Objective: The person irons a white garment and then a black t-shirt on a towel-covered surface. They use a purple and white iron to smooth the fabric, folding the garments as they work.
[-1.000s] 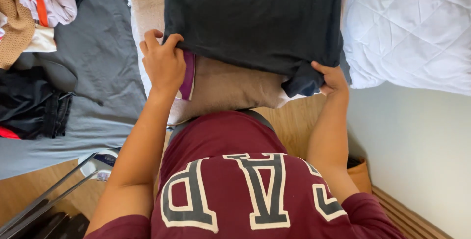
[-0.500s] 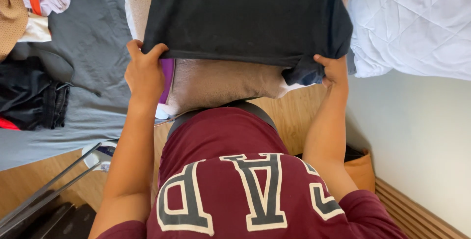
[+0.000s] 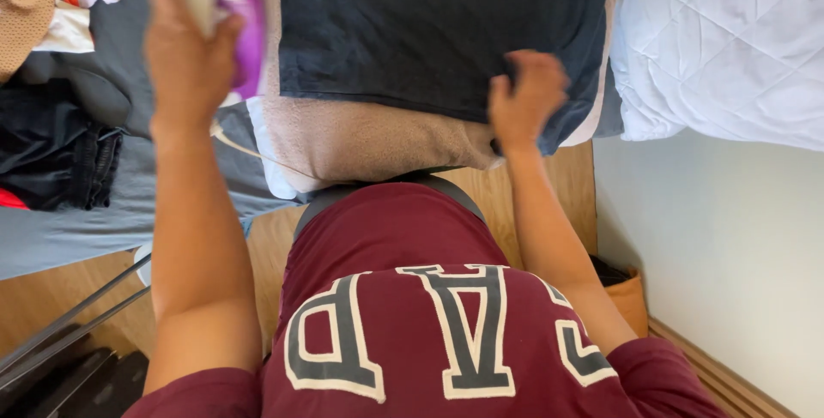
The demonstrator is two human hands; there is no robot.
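A dark navy garment [image 3: 438, 32] lies spread flat on a beige padded board [image 3: 360, 143] in front of me. My left hand [image 3: 184, 49] is raised at the upper left and grips the white handle of a purple and white iron [image 3: 230, 15], which is blurred. My right hand [image 3: 528, 96] rests on the garment's near right corner, fingers curled on the cloth. My maroon shirt with large letters fills the bottom of the view.
A white quilted bedcover [image 3: 721, 40] lies at the right. Dark and grey clothes [image 3: 60, 152] are piled at the left, with an orange and white item above. A thin cord [image 3: 249, 152] runs along the board's left edge. Metal legs [image 3: 69, 324] cross the wooden floor.
My left hand let go of the garment's left edge and now holds the iron up. My right hand moved inward onto the garment's near right corner.
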